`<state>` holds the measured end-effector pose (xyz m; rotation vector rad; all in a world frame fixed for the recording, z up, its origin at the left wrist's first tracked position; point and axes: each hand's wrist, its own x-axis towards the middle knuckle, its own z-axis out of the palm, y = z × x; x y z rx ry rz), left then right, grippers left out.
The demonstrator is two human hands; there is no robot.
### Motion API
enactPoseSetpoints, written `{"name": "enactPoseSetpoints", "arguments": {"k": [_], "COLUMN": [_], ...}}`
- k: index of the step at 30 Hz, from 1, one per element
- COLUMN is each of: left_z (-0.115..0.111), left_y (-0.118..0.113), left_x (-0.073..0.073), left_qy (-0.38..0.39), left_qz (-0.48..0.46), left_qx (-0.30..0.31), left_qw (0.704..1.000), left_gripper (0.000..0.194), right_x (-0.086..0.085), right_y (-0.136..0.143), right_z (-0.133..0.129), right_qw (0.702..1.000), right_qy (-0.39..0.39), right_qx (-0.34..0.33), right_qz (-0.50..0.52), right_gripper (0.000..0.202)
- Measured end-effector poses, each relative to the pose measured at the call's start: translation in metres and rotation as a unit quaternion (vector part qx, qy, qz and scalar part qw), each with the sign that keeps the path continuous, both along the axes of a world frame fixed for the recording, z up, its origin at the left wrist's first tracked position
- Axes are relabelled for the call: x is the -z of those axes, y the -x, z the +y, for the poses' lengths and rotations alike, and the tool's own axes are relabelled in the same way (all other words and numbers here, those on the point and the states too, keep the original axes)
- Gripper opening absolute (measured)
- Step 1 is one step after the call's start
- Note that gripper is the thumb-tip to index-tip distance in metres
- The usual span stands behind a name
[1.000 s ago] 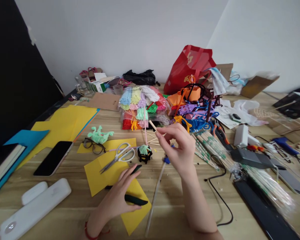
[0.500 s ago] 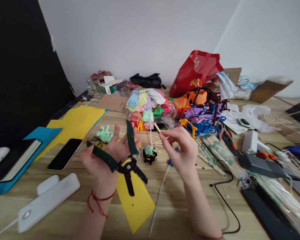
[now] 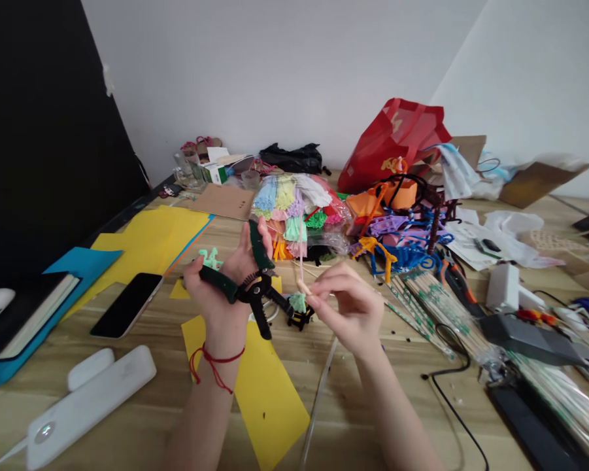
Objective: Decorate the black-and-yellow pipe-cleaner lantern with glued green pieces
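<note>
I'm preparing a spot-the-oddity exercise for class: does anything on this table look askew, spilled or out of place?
The red bag at the back leans to the right rather than standing straight. Small dark specks lie scattered on the table, one on the yellow paper, looking like stray debris. No spill is visible.

The stick [image 3: 303, 287] looks wooden, the pliers' handles [image 3: 218, 283] smooth plastic, the yellow sheet [image 3: 270, 399] matt paper
</note>
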<state>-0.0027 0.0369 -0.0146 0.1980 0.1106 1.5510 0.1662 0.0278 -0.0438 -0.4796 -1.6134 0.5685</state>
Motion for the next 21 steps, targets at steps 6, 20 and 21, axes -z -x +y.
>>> {"name": "enactPoseSetpoints", "arguments": {"k": [6, 20, 21], "left_z": [0.005, 0.004, 0.003], "left_y": [-0.001, -0.016, -0.017], "left_x": [-0.002, 0.002, 0.002], "left_qy": [0.053, 0.052, 0.049], "left_qz": [-0.031, 0.027, 0.032], "left_qx": [-0.006, 0.015, 0.017], "left_qw": [0.998, 0.998, 0.998], "left_gripper": [0.069, 0.063, 0.063], "right_x": [0.008, 0.012, 0.012], "right_y": [0.002, 0.014, 0.015], "right_z": [0.006, -0.001, -0.002], "right_qw": [0.993, 0.997, 0.998], "right_qy": [0.048, 0.033, 0.030], "right_qx": [-0.105, -0.050, -0.045], "right_qz": [-0.011, -0.037, -0.036], "right_gripper": [0.010, 0.013, 0.012]}}
